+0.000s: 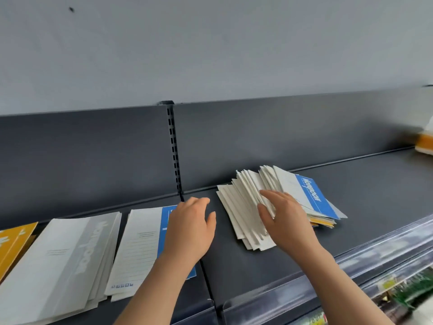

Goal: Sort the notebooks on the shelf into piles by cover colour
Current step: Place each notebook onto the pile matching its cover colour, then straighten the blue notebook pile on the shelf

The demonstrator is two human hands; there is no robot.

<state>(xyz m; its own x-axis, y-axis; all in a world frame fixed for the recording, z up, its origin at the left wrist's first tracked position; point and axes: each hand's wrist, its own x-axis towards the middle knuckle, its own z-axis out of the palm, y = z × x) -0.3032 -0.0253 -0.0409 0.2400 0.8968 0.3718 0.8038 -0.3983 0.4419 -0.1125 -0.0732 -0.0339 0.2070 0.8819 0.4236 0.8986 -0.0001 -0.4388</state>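
A fanned, unsorted stack of notebooks (248,207) lies on the dark shelf (375,184), with a blue-striped notebook (311,195) on top at its right. My right hand (284,216) rests with straight fingers on this stack. To the left lie three piles: a blue-covered pile (140,249), a grey pile (63,266) and a yellow pile (11,242) at the frame edge. My left hand (191,228) hovers with relaxed fingers over the right part of the blue pile and holds nothing.
The shelf's dark back panel (93,160) has a slotted upright (174,151). A clear price-label rail (351,266) runs along the front edge. An orange-and-white package (425,141) sits at the far right. Goods show on a lower shelf (410,289).
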